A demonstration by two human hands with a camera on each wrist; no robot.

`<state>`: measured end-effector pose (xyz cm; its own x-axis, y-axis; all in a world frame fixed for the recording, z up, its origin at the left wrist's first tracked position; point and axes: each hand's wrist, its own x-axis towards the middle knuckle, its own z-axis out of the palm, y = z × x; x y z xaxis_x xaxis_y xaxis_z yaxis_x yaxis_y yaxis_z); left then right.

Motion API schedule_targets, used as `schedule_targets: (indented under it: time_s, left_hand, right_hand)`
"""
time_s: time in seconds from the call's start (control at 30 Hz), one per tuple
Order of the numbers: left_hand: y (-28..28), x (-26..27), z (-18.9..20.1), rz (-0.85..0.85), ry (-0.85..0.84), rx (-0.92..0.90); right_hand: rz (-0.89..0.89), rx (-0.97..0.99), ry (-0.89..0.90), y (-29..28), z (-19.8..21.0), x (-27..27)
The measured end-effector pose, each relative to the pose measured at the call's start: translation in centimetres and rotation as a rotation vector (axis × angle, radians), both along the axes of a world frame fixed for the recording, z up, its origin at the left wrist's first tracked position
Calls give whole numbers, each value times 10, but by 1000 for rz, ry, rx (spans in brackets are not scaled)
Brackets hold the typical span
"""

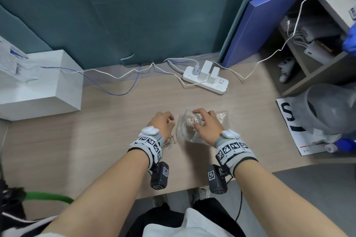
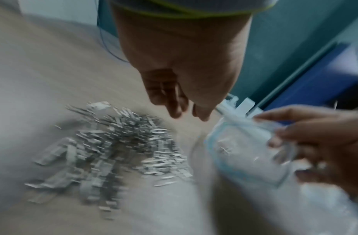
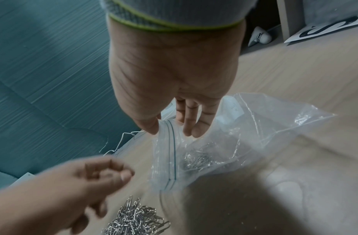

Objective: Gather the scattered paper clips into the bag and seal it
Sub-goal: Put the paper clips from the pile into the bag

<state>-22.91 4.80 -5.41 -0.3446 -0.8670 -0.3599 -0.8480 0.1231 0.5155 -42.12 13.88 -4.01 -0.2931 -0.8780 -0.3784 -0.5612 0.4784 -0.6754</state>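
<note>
A clear zip bag lies on the wooden table with a clump of silver paper clips inside. My right hand pinches the bag's zip rim between thumb and fingers and holds the mouth up. My left hand hovers just left of the mouth, fingers bunched against the thumb, with a small metal glint among them in the left wrist view. A pile of loose paper clips lies under my left wrist, blurred in the left wrist view.
A second clear bag lies right of my right hand. A white power strip and cables run along the back. A white box stands at the left, a printed sheet and a grey jug at the right.
</note>
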Motion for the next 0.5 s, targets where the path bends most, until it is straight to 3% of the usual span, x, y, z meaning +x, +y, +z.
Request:
schedule_targets:
  time_s: [0.07, 0.17, 0.5]
  left_hand:
    - [2, 17, -3, -24, -209, -4]
    - [13, 33, -5, -70, -329, 39]
    - [25, 34, -27, -169, -262, -14]
  right_hand:
    - [0, -1, -7, 1, 0, 0]
    - [7, 5, -17, 2, -1, 0]
    - [26, 13, -11, 3, -4, 2]
